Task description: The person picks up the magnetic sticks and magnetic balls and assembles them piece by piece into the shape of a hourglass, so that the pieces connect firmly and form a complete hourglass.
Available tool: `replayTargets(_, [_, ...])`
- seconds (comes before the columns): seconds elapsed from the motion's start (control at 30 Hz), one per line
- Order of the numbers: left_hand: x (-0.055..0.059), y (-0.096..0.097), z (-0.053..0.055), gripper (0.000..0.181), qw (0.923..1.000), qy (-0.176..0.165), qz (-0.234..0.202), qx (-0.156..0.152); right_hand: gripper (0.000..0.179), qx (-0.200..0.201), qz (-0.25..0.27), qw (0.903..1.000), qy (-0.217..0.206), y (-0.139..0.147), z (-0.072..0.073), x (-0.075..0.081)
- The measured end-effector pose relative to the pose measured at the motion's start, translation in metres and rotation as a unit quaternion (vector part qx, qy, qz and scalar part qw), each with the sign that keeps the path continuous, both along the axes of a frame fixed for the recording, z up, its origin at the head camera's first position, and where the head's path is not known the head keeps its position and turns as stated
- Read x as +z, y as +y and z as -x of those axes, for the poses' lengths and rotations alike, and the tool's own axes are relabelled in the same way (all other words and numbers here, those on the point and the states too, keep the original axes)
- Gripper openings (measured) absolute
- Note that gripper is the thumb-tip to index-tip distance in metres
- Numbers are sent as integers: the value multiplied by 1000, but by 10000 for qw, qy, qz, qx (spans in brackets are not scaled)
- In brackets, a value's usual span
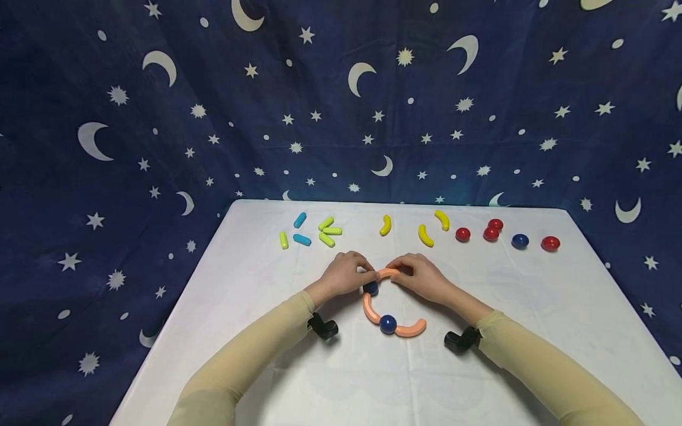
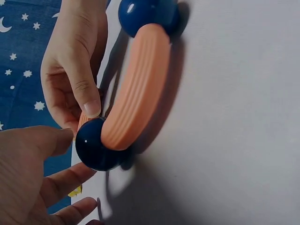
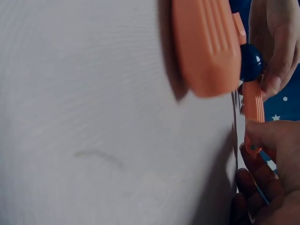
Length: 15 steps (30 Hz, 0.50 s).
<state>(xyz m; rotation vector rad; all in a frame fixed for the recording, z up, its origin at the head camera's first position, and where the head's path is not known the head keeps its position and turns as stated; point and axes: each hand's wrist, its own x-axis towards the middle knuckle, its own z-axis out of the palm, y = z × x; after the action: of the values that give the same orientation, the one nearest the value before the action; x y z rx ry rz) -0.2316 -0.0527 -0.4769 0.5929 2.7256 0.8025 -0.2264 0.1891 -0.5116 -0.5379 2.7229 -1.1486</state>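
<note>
On the white table, orange curved rods and blue balls form an open ring in the head view. My left hand (image 1: 345,274) pinches the upper orange curved rod (image 1: 388,273) at its left end, beside a blue ball (image 1: 371,289). Thumb and fingers of my right hand (image 1: 424,279) hold the same rod near its other end. From that ball a second orange rod (image 2: 138,86) runs to another blue ball (image 1: 388,324). A third orange rod (image 1: 411,329) extends rightward from there, its far end free. My left index fingertip is hidden in the left wrist view.
Behind my hands lie short green rods (image 1: 333,231), blue rods (image 1: 301,239), yellow curved rods (image 1: 425,236), several red balls (image 1: 463,235) and a loose blue ball (image 1: 520,241). A dark star-patterned curtain (image 1: 341,130) hangs past the table's back edge (image 1: 399,205).
</note>
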Motion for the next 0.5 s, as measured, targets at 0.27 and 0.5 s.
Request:
replayTargets(0.27, [6,3,1,25,9998,-159,96,23,26,172,96,9998,100,-6,0,1])
replayTargets(0.5, [4,4,1,22,9997,-115,218,59,30,129,295,9995,-62,-3,0,4])
